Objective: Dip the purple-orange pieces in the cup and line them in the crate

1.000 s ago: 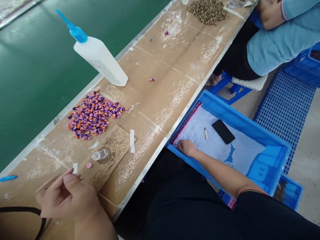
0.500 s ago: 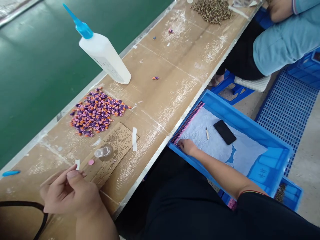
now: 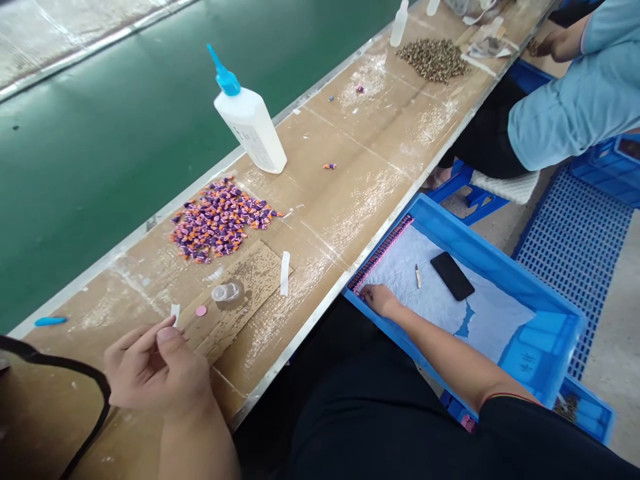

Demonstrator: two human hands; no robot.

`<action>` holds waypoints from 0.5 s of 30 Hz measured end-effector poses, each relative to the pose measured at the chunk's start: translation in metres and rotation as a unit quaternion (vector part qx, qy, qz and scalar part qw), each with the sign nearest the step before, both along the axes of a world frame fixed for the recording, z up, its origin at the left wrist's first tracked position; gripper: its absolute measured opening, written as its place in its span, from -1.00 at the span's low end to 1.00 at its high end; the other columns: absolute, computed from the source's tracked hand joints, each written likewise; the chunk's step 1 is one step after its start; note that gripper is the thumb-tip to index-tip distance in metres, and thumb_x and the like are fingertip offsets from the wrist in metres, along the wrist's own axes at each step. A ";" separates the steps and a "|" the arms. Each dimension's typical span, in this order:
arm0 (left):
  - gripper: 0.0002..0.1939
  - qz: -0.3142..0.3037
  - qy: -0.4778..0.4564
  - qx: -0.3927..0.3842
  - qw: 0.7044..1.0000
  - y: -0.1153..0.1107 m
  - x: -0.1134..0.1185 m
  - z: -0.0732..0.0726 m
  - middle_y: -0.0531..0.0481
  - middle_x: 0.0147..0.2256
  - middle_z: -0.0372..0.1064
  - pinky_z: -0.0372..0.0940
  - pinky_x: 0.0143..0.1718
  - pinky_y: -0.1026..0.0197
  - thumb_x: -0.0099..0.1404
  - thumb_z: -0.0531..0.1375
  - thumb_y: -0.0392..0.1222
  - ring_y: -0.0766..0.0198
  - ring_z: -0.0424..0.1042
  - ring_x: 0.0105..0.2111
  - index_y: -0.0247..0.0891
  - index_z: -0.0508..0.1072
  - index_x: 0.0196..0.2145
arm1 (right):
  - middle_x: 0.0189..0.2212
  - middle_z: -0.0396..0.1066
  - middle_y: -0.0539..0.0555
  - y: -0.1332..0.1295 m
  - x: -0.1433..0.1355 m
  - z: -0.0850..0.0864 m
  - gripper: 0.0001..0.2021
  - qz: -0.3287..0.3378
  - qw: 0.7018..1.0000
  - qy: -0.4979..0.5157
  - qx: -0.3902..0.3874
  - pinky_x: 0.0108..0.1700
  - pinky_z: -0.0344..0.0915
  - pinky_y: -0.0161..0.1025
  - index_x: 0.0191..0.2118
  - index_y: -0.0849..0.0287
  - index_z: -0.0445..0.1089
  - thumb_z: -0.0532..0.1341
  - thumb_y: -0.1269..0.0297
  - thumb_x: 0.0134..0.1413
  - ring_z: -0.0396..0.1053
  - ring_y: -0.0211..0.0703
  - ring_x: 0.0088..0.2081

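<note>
My left hand (image 3: 157,367) hovers over the near left of the table, thumb and forefinger pinched; whatever is between them is too small to make out. Beside it lies a cardboard piece (image 3: 260,267) bearing a small clear cup (image 3: 226,292) and a pink disc (image 3: 201,311). Behind the cardboard is a pile of small purple, pink and orange pieces (image 3: 220,217). My right hand (image 3: 380,299) reaches into a blue tray (image 3: 545,333), fingers closed at the near end of a row of similar pieces (image 3: 385,250) along the tray's side. Its fingertips are partly hidden.
A white squeeze bottle (image 3: 255,133) with a blue nozzle stands behind the pile. In the tray, a white sheet (image 3: 395,267) carries a black phone (image 3: 453,275) and a small knife-like tool (image 3: 418,276). A co-worker in a blue sleeve (image 3: 555,107) sits beyond, near a brownish pile (image 3: 434,59).
The view has shifted, so the table things appear farther right and more of the far end shows. Both hands keep nearly the same pose, the right still at the row's end.
</note>
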State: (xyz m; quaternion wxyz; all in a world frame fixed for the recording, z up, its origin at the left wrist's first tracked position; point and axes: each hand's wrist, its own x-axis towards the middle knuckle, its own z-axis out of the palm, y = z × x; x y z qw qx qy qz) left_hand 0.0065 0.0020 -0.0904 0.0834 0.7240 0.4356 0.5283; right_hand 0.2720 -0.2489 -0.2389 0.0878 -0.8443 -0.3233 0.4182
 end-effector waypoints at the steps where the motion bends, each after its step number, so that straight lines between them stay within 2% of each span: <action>1: -0.67 0.002 -0.001 0.003 1.000 -0.001 -0.001 0.000 -0.08 -0.50 0.41 0.36 -0.30 0.00 0.25 0.27 0.07 0.07 0.47 -0.39 -0.21 0.52 -0.53 | -0.01 0.70 0.18 0.000 0.000 0.001 -0.65 0.001 1.000 -0.001 0.001 0.08 0.44 -0.21 0.05 0.12 0.66 0.15 0.47 0.38 0.64 0.07 0.05; 5: -0.64 -0.002 -0.001 0.019 1.000 0.001 0.000 0.002 -0.09 -0.48 0.42 0.37 -0.34 0.06 0.25 0.27 0.08 0.14 0.46 -0.43 -0.26 0.54 -0.51 | -0.03 0.71 0.15 0.002 -0.001 0.002 -0.65 0.007 1.000 -0.005 0.010 0.09 0.44 -0.22 0.04 0.11 0.66 0.17 0.50 0.35 0.65 0.04 0.04; 9: -0.62 0.001 0.008 0.020 1.000 -0.001 0.001 0.005 -0.10 -0.47 0.45 0.40 -0.36 0.06 0.27 0.26 0.10 0.13 0.48 -0.44 -0.29 0.60 -0.42 | -0.12 0.72 0.15 0.004 -0.003 0.007 -0.68 0.011 1.000 -0.018 0.019 0.02 0.45 -0.24 -0.02 0.13 0.66 0.18 0.50 0.32 0.67 0.00 -0.04; 12: -0.80 -0.033 0.017 0.098 0.994 -0.024 -0.016 0.011 -0.10 -0.42 0.50 0.41 -0.37 0.10 0.30 0.30 -0.10 0.16 0.51 -0.43 -0.29 0.62 -0.34 | -0.21 0.72 0.16 0.002 0.000 0.021 -0.69 0.021 0.998 -0.037 0.039 -0.05 0.48 -0.23 -0.03 0.14 0.65 0.16 0.48 0.31 0.69 0.01 -0.11; 14: -0.94 -0.058 0.063 0.158 0.984 -0.051 -0.042 0.015 -0.10 -0.33 0.54 0.42 -0.36 0.12 0.26 0.31 -0.28 0.18 0.53 -0.41 -0.24 0.61 -0.30 | -0.24 0.71 0.17 0.001 0.009 0.040 -0.68 0.036 0.996 -0.049 0.064 -0.06 0.51 -0.18 -0.03 0.14 0.63 0.13 0.42 0.32 0.69 0.03 -0.14; 15: -0.91 -0.061 0.086 0.192 0.976 -0.067 -0.058 0.016 -0.08 -0.34 0.52 0.40 -0.39 0.13 0.21 0.31 -0.32 0.20 0.51 -0.43 -0.20 0.59 -0.31 | -0.25 0.70 0.18 0.001 0.016 0.052 -0.68 0.046 0.994 -0.054 0.078 -0.09 0.53 -0.15 -0.04 0.14 0.63 0.11 0.38 0.34 0.69 0.05 -0.17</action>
